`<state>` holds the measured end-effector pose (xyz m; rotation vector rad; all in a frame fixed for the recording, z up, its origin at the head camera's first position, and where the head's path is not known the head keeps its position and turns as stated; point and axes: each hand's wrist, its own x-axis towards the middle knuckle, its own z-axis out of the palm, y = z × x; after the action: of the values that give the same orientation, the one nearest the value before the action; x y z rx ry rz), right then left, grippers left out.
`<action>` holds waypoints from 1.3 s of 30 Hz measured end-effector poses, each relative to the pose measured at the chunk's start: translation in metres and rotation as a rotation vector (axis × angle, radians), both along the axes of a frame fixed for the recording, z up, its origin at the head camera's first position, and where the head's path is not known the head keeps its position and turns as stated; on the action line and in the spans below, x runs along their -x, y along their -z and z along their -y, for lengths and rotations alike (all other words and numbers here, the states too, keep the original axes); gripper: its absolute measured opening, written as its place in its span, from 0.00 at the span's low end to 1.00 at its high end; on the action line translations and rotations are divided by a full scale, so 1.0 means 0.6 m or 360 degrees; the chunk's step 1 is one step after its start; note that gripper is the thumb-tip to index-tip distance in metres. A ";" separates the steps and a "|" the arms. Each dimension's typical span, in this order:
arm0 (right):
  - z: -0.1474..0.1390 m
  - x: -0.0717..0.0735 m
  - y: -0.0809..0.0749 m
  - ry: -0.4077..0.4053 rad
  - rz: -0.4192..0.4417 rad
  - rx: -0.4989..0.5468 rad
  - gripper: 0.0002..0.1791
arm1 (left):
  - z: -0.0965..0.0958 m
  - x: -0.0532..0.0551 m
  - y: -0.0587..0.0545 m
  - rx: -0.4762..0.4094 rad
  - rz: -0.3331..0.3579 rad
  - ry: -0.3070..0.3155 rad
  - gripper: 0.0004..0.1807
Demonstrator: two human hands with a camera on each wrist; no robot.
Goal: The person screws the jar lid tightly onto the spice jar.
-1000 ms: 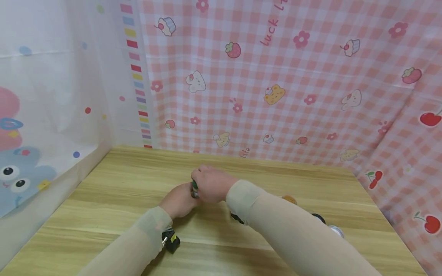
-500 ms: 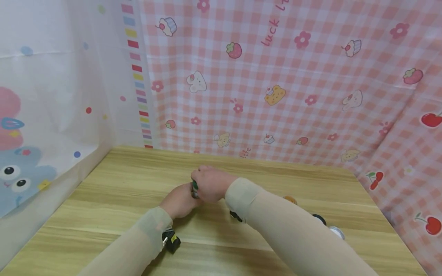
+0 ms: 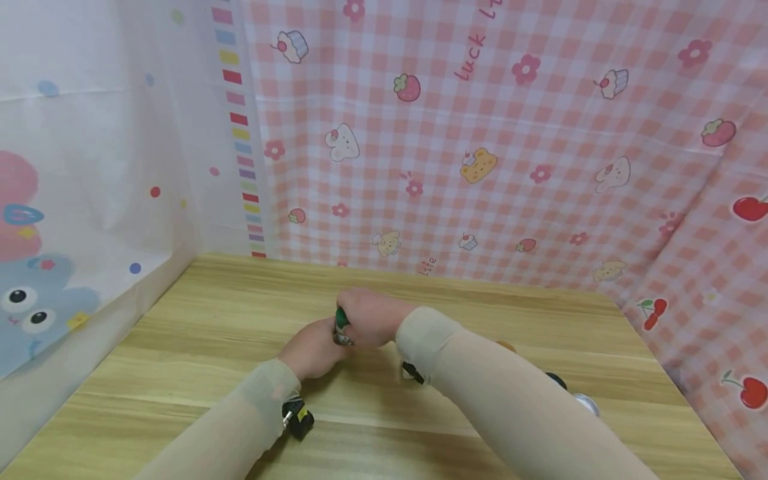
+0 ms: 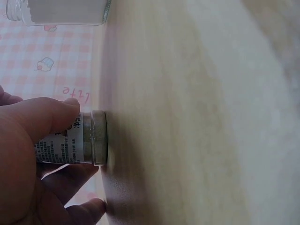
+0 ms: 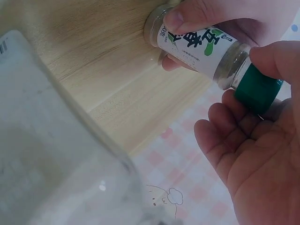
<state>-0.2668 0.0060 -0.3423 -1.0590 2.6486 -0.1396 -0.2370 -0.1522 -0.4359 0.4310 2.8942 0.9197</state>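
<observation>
A small glass spice jar (image 5: 197,49) with a white printed label and a green cap (image 5: 258,89) stands between the two hands. My left hand (image 3: 315,348) grips the jar's body, thumb across the label. In the left wrist view, the jar's base (image 4: 101,138) is right at the tabletop. From above, my right hand (image 3: 373,319) pinches the green cap between thumb and fingers; the cap sits at the jar's neck. Its other fingers (image 5: 220,131) curl loosely below the cap in the right wrist view. The head view shows only a sliver of the jar between the hands.
A clear glass jar of white powder (image 4: 65,11) stands nearby on the wooden table (image 3: 210,320). A large blurred clear container (image 5: 56,140) fills the right wrist view's left side. Beyond the right forearm show an orange top (image 3: 506,345), a black one (image 3: 557,380) and a silvery one (image 3: 587,403).
My right hand has turned and shifted slightly right at the cap, so more of the green shows in the head view. The left hand stays where it was around the jar.
</observation>
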 end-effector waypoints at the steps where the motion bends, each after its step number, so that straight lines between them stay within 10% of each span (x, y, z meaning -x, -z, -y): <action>1: 0.000 0.001 0.000 -0.0004 -0.0007 -0.0008 0.07 | 0.000 0.000 -0.001 -0.0001 0.0004 -0.0001 0.10; 39: -0.011 0.002 0.007 0.0090 -0.0065 0.0040 0.23 | -0.003 -0.003 -0.001 -0.0028 0.0066 -0.0057 0.09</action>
<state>-0.2682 0.0126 -0.3463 -1.0054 2.7214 -0.1656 -0.2355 -0.1503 -0.4352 0.3586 2.8676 0.9485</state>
